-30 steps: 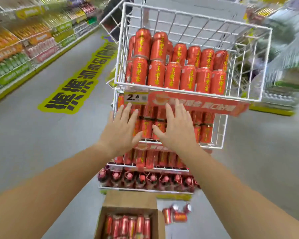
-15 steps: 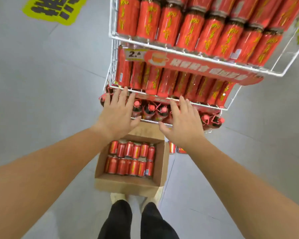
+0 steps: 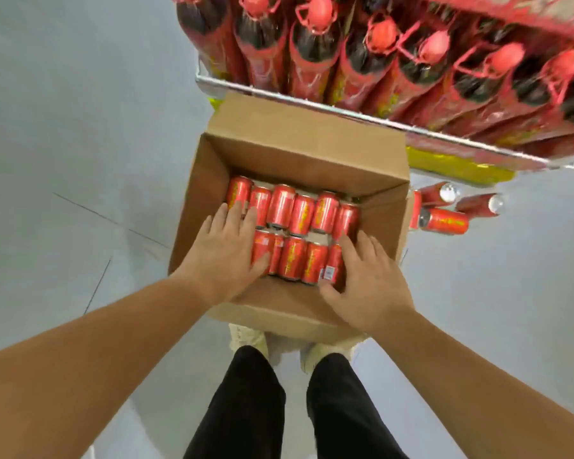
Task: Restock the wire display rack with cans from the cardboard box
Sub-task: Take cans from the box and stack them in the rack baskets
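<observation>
Left hand [image 3: 222, 250] and right hand [image 3: 368, 283] lie spread, fingers straight, over red drink cans [image 3: 299, 223] in the open brown cardboard box [image 3: 305, 154], hiding the outermost ones; whether they press is unclear; beyond them the silver wire display rack [image 3: 345, 114] is blurred and cut off.

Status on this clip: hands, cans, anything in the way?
Left hand and right hand flat on cans in cardboard box. None lifted yet. Loose cans on floor beside box, not blocking.

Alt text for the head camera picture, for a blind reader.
Seen from above, a person's left hand and right hand touch red cans in two rows in an open cardboard box on the floor. Beyond it, bottles fill a wire rack shelf; loose cans lie right of the box.
</observation>
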A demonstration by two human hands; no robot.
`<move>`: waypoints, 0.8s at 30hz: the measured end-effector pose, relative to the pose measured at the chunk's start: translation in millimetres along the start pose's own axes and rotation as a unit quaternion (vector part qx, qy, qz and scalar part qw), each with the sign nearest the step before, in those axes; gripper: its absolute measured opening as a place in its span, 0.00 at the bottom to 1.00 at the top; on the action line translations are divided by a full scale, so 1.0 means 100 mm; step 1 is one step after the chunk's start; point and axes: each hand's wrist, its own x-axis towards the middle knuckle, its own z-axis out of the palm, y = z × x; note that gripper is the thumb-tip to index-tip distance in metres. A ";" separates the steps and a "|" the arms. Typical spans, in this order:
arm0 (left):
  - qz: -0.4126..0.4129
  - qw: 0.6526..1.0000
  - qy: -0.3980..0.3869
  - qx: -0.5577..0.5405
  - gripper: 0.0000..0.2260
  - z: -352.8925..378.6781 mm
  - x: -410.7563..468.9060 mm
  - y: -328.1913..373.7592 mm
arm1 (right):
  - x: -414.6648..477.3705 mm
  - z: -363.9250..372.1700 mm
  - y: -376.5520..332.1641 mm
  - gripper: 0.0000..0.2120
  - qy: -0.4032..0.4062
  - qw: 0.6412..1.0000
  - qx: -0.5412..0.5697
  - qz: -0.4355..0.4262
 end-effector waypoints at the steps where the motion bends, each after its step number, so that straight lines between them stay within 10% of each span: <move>1: -0.007 1.000 -0.012 -0.011 0.36 0.18 0.06 -0.05 | 0.10 0.17 0.00 0.40 -0.008 1.000 0.004 0.000; 14: -0.214 0.936 -0.184 -0.209 0.30 1.61 0.92 -0.73 | 1.39 1.55 -0.48 0.38 -0.082 0.993 0.081 -0.011; 24: -0.288 0.882 -0.197 -0.315 0.44 1.97 1.12 -0.84 | 1.94 2.08 -0.93 0.37 -0.132 0.916 0.347 0.152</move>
